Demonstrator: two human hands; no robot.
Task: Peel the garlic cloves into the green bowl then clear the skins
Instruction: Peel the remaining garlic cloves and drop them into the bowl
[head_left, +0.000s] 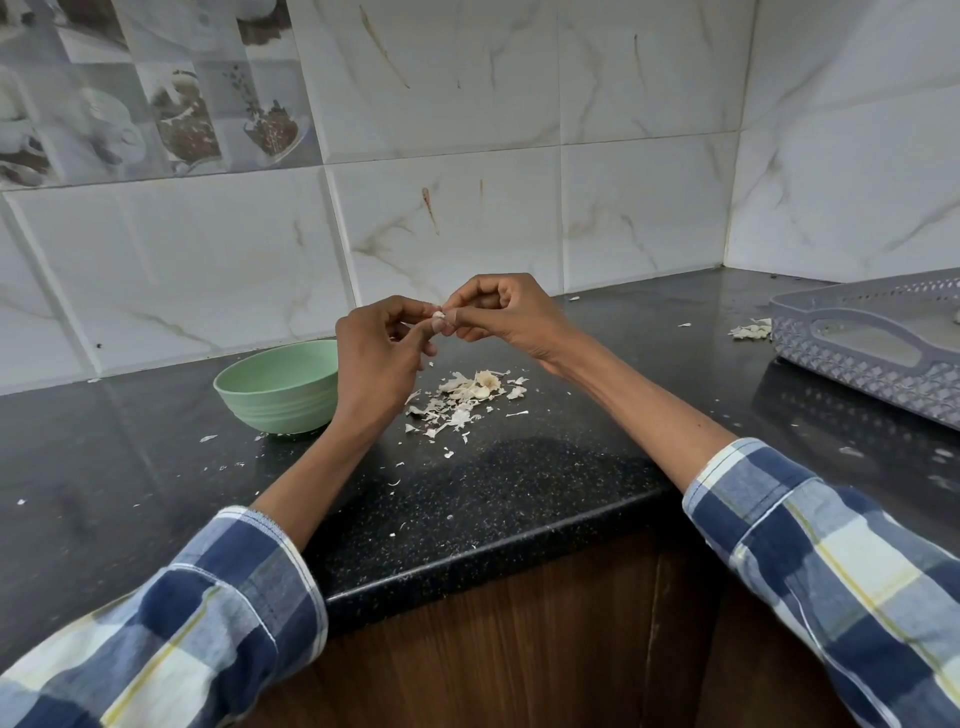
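Currently peeling: a small pale garlic clove (439, 315) is pinched between the fingertips of the left hand (376, 358) and right hand (506, 317), both curled on it, raised above the table (545, 467). Papery, flaky skins (465, 397) lie heaped directly below the hands. The smooth, ribbed green bowl (278, 387) sits just left of the left hand; contents not visible. Next move likely calls for stripping remaining skin, then dropping the clove leftward into the bowl.

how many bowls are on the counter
1: the green bowl stands on the black counter, just left of the left hand. The grey tray at far right is not a bowl.
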